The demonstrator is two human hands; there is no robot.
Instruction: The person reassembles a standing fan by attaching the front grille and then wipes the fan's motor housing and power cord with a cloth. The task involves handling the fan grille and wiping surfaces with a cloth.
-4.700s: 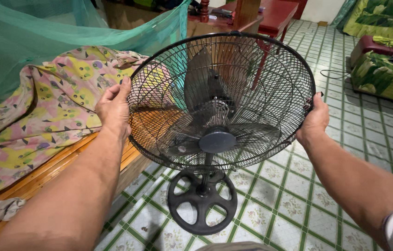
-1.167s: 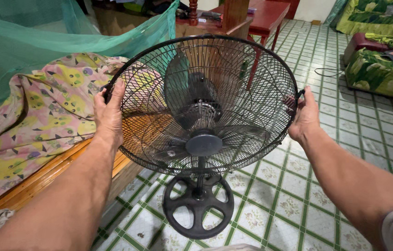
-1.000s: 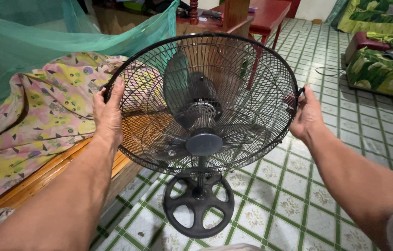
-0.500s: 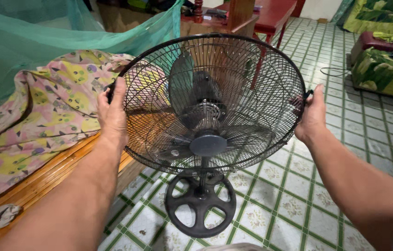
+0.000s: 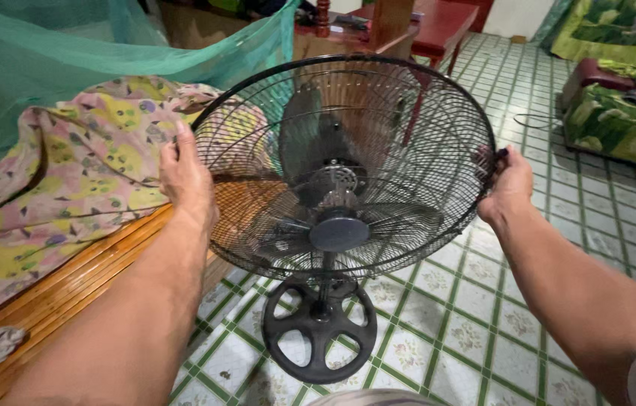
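Here, two hands, left hand (image 5: pixel 185 174) and right hand (image 5: pixel 508 188), gripping one black fan guard (image 5: pixel 408 98), one round base (image 5: pixel 319 328) below.

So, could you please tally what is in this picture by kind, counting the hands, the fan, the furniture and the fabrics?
Hands: 2, the left hand and right hand, each gripping the cage rim
Black pedestal fan: 1
Red table: 1
Green net: 1
Floral sheet: 1
Green-patterned cushions: 1 group
Total: 7

a black pedestal fan (image 5: pixel 344 169) with a round wire cage tilted up toward the camera; dark blades sit inside behind a grey hub cap; its spoked round base (image 5: pixel 319 329) rests on the tiled floor
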